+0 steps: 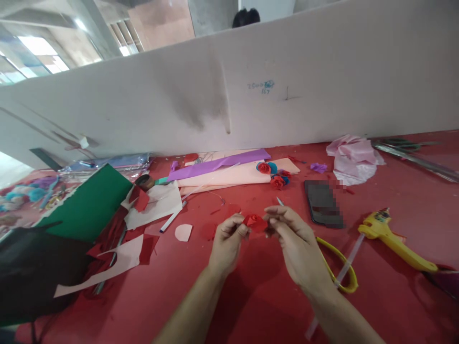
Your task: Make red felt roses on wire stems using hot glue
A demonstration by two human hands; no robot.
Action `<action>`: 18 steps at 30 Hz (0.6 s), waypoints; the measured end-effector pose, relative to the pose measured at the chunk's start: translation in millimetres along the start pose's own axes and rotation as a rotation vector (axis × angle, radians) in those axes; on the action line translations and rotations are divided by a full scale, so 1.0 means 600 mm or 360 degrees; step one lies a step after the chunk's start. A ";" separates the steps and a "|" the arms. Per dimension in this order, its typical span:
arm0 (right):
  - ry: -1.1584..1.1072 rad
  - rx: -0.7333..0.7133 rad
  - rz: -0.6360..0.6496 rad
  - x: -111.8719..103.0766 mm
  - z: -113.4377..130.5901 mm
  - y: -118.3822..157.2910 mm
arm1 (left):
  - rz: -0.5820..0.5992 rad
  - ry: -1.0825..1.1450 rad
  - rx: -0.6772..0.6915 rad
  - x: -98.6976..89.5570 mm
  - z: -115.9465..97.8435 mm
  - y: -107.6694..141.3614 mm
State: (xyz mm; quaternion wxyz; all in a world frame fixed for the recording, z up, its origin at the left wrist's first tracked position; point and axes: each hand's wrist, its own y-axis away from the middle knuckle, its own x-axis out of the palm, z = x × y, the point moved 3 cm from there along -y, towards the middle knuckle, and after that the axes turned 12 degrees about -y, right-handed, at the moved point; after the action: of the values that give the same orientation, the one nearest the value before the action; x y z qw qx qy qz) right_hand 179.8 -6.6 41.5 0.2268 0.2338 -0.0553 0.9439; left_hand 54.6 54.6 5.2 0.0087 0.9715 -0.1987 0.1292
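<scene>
A small red paper flower (255, 221) is held between my two hands over the red table. My left hand (228, 239) pinches its left side between thumb and fingers. My right hand (290, 234) is closed on its right edge with the fingertips. Yellow-handled scissors (350, 282) lie partly under my right forearm, with the tip showing beyond my fingers. Beyond my hands rest finished-looking red and blue paper flowers (278, 181). A rounded pale pink paper piece (184, 232) lies left of my left hand.
A phone (322, 203) and a yellow glue gun (394, 241) with a glue stick lie at right. Purple paper (218, 165), pink crumpled sheets (355, 157), a marker (172, 217), paper scraps and a green board (89, 205) surround the work area. A white partition (161, 95) stands behind.
</scene>
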 end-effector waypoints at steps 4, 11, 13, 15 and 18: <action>0.0125 0.0235 0.0166 0.013 -0.012 0.001 | -0.0019 -0.0020 0.0050 -0.003 0.001 0.001; 0.0016 0.0217 0.0245 0.024 -0.016 0.006 | -0.0120 -0.0043 0.0067 -0.003 0.000 0.002; -0.0006 0.0232 0.0224 0.025 -0.018 0.008 | -0.0112 -0.0071 0.0071 -0.002 -0.001 0.002; -0.0012 0.0237 0.0202 0.026 -0.020 0.009 | -0.0118 -0.0110 0.0063 -0.002 -0.002 0.003; -0.0012 0.0229 0.0184 0.028 -0.021 0.010 | -0.0136 -0.0152 0.0048 0.000 -0.005 0.005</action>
State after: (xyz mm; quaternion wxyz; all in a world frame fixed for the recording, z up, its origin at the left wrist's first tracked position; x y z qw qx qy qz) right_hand 158.9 -2.6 38.3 0.1543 0.2495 -0.0015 0.9560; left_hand 52.6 51.8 8.2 -0.0097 0.9841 -0.1553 0.0853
